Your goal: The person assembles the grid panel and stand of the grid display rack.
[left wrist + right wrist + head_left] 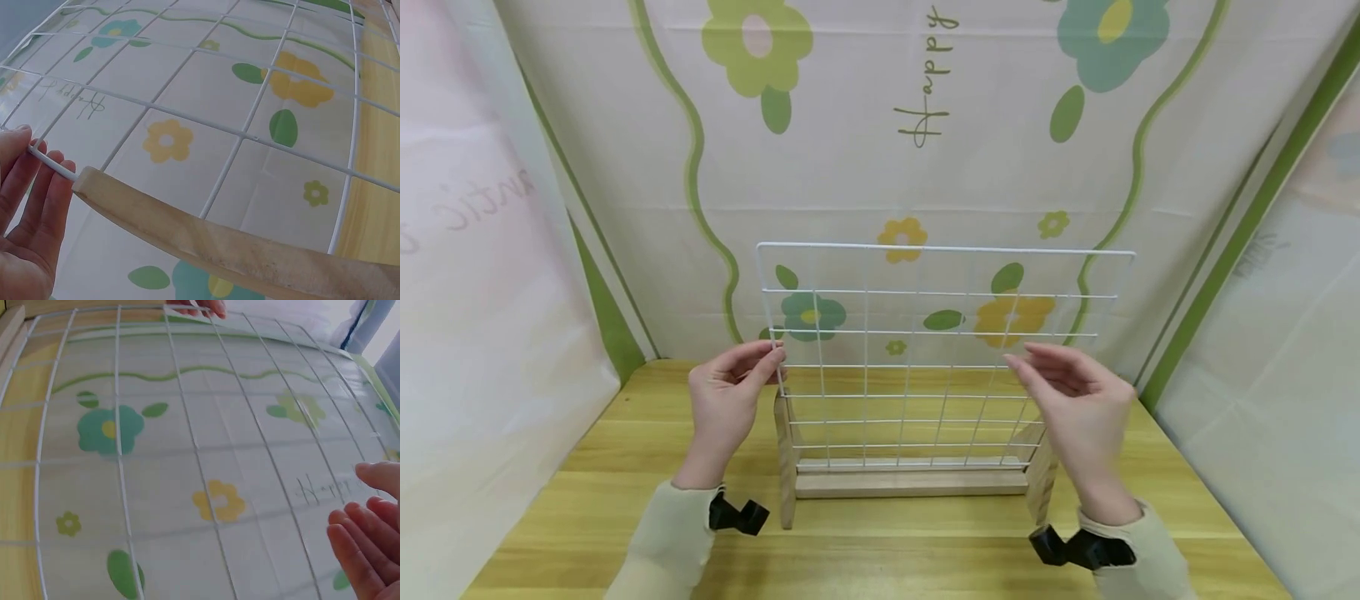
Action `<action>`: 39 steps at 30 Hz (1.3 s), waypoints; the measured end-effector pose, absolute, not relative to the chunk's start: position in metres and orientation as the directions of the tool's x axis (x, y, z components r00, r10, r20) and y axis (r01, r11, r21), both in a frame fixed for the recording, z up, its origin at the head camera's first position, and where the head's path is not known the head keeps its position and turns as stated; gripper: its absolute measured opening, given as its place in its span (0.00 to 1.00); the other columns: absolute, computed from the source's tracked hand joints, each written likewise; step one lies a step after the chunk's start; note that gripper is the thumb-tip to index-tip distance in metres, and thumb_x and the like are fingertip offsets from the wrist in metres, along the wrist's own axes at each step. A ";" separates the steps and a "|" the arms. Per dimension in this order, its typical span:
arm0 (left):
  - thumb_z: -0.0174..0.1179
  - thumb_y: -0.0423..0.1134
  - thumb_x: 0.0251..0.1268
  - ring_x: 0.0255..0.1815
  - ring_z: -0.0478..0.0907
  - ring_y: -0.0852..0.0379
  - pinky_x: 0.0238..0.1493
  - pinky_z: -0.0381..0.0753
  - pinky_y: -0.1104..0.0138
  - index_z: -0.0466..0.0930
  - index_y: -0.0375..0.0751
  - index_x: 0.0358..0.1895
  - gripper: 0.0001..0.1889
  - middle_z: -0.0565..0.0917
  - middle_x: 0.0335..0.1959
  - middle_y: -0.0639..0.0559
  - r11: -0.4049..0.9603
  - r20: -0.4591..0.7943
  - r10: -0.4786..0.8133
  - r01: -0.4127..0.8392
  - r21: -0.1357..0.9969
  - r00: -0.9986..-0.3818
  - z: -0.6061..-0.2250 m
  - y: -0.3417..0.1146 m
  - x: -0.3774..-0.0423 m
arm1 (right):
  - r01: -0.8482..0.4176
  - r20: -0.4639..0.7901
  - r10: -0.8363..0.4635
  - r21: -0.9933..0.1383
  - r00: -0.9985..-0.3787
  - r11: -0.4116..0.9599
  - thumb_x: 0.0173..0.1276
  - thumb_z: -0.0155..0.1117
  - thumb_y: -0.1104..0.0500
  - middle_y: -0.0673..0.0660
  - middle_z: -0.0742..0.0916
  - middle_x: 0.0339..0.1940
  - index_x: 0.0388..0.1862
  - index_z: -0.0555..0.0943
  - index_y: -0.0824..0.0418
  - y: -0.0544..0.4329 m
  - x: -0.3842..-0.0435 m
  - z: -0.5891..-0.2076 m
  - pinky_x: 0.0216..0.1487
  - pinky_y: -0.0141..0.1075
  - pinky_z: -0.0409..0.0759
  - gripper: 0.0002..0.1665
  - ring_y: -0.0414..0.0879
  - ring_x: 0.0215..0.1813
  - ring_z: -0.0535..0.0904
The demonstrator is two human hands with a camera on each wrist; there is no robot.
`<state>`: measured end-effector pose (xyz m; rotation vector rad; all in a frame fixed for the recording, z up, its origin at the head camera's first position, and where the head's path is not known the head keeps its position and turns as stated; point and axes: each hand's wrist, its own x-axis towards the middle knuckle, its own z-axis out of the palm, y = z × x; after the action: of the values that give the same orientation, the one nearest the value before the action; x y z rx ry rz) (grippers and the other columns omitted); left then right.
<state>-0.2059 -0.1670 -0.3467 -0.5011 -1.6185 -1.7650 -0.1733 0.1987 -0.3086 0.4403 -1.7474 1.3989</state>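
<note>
A white wire grid panel (946, 247) stands upright in a pale wooden stand (910, 485) with an upright leg at each end. My left hand (724, 408) pinches the grid's left edge rod between thumb and fingers, just above the left leg. The left wrist view shows those fingers (56, 194) around the rod beside the top of the wooden leg (206, 244). My right hand (1084, 412) hovers in front of the grid's right part. In the right wrist view its thumb and fingers (353, 544) are apart, with nothing between them.
The stand rests on a yellow wood-grain table (865, 550). A flower-printed cloth (850, 175) hangs behind the grid, with pale cloths (467, 292) along both sides. Each wrist wears a black camera mount (1081, 548).
</note>
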 end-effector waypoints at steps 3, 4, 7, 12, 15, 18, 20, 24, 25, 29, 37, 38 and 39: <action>0.68 0.21 0.62 0.25 0.86 0.57 0.32 0.87 0.69 0.87 0.23 0.40 0.05 0.89 0.30 0.43 -0.005 0.689 -0.217 0.706 0.708 -0.692 -0.347 -0.167 -0.207 | -0.755 0.779 0.337 -0.613 -0.529 0.233 0.53 0.76 0.80 0.63 0.90 0.34 0.37 0.85 0.80 0.214 -0.168 -0.302 0.34 0.27 0.85 0.13 0.43 0.31 0.87; 0.68 0.21 0.62 0.25 0.86 0.57 0.32 0.87 0.69 0.87 0.22 0.40 0.05 0.89 0.30 0.43 -0.011 0.690 -0.215 0.708 0.706 -0.691 -0.347 -0.167 -0.207 | -0.772 0.776 0.370 -0.603 -0.511 0.199 0.52 0.76 0.80 0.64 0.90 0.33 0.37 0.84 0.83 0.219 -0.168 -0.301 0.35 0.27 0.85 0.13 0.43 0.31 0.87; 0.67 0.20 0.62 0.25 0.86 0.57 0.32 0.87 0.68 0.86 0.21 0.40 0.05 0.89 0.30 0.43 -0.026 0.698 -0.210 0.718 0.696 -0.684 -0.347 -0.167 -0.207 | -0.804 0.761 0.444 -0.579 -0.473 0.135 0.51 0.77 0.80 0.64 0.90 0.32 0.36 0.82 0.86 0.237 -0.169 -0.300 0.36 0.27 0.85 0.15 0.45 0.31 0.87; 0.67 0.20 0.62 0.25 0.86 0.57 0.32 0.87 0.68 0.86 0.22 0.40 0.05 0.89 0.31 0.43 -0.012 0.702 -0.207 0.719 0.695 -0.682 -0.347 -0.168 -0.207 | -0.721 0.712 0.493 -0.658 -0.501 0.217 0.53 0.80 0.74 0.63 0.90 0.34 0.40 0.84 0.82 0.262 -0.173 -0.301 0.38 0.27 0.85 0.18 0.45 0.34 0.88; 0.67 0.21 0.63 0.26 0.86 0.57 0.32 0.87 0.67 0.87 0.23 0.41 0.05 0.89 0.30 0.43 -0.004 0.698 -0.207 0.714 0.700 -0.685 -0.349 -0.169 -0.207 | -0.664 0.662 0.485 -0.720 -0.571 0.201 0.55 0.81 0.71 0.62 0.91 0.37 0.44 0.85 0.79 0.269 -0.176 -0.300 0.41 0.28 0.85 0.19 0.45 0.38 0.89; 0.68 0.21 0.63 0.26 0.86 0.56 0.33 0.87 0.66 0.87 0.23 0.41 0.05 0.89 0.30 0.42 -0.006 0.695 -0.206 0.711 0.703 -0.689 -0.349 -0.169 -0.206 | -0.633 0.599 0.466 -0.767 -0.651 0.102 0.55 0.80 0.71 0.62 0.91 0.40 0.47 0.85 0.78 0.272 -0.180 -0.299 0.43 0.28 0.85 0.21 0.46 0.40 0.89; 0.67 0.21 0.63 0.26 0.86 0.56 0.33 0.88 0.66 0.87 0.23 0.41 0.05 0.89 0.30 0.42 -0.011 0.691 -0.205 0.707 0.707 -0.693 -0.350 -0.169 -0.206 | -0.603 0.565 0.444 -0.795 -0.695 0.067 0.56 0.79 0.71 0.61 0.91 0.40 0.49 0.85 0.78 0.272 -0.183 -0.299 0.44 0.29 0.84 0.21 0.45 0.40 0.89; 0.68 0.21 0.63 0.26 0.86 0.56 0.32 0.87 0.68 0.87 0.23 0.41 0.05 0.89 0.30 0.42 -0.007 0.690 -0.209 0.707 0.707 -0.693 -0.350 -0.169 -0.206 | -0.555 0.516 0.404 -0.831 -0.755 0.025 0.58 0.78 0.71 0.60 0.91 0.39 0.49 0.85 0.77 0.272 -0.189 -0.300 0.43 0.31 0.85 0.20 0.46 0.38 0.89; 0.68 0.21 0.63 0.26 0.86 0.56 0.32 0.87 0.68 0.87 0.23 0.41 0.05 0.89 0.31 0.42 -0.006 0.690 -0.210 0.707 0.707 -0.692 -0.350 -0.169 -0.206 | -0.549 0.512 0.395 -0.835 -0.763 0.022 0.58 0.78 0.70 0.60 0.91 0.39 0.49 0.85 0.77 0.272 -0.190 -0.301 0.42 0.32 0.85 0.20 0.46 0.37 0.89; 0.68 0.21 0.62 0.26 0.86 0.57 0.32 0.87 0.69 0.87 0.23 0.41 0.05 0.89 0.32 0.40 0.001 0.687 -0.213 0.702 0.712 -0.695 -0.351 -0.169 -0.205 | -0.557 0.526 0.364 -0.830 -0.769 0.023 0.61 0.77 0.70 0.61 0.91 0.39 0.48 0.84 0.79 0.271 -0.193 -0.302 0.39 0.33 0.86 0.18 0.47 0.35 0.89; 0.69 0.23 0.63 0.26 0.86 0.57 0.31 0.87 0.67 0.87 0.24 0.40 0.05 0.89 0.33 0.38 0.027 0.678 -0.213 0.689 0.724 -0.704 -0.352 -0.170 -0.203 | -0.575 0.547 0.341 -0.818 -0.764 0.023 0.63 0.75 0.69 0.62 0.90 0.39 0.48 0.83 0.81 0.271 -0.192 -0.303 0.38 0.32 0.86 0.18 0.49 0.34 0.88; 0.69 0.23 0.63 0.26 0.86 0.57 0.31 0.87 0.67 0.87 0.25 0.40 0.05 0.89 0.33 0.38 0.029 0.677 -0.212 0.688 0.725 -0.705 -0.352 -0.170 -0.203 | -0.575 0.548 0.339 -0.818 -0.765 0.024 0.63 0.75 0.69 0.62 0.90 0.39 0.48 0.83 0.81 0.271 -0.192 -0.303 0.39 0.32 0.86 0.18 0.49 0.35 0.88; 0.69 0.23 0.63 0.26 0.86 0.57 0.31 0.87 0.67 0.87 0.25 0.40 0.05 0.89 0.33 0.39 0.037 0.676 -0.212 0.686 0.727 -0.706 -0.353 -0.170 -0.203 | -0.575 0.549 0.337 -0.818 -0.765 0.027 0.63 0.75 0.69 0.62 0.90 0.39 0.47 0.83 0.80 0.272 -0.192 -0.304 0.39 0.33 0.86 0.18 0.49 0.35 0.88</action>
<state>-0.2030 -0.1703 -0.3529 -0.4844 -1.6611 -1.7442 -0.1924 0.2715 -0.3039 0.2443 -1.6638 1.8085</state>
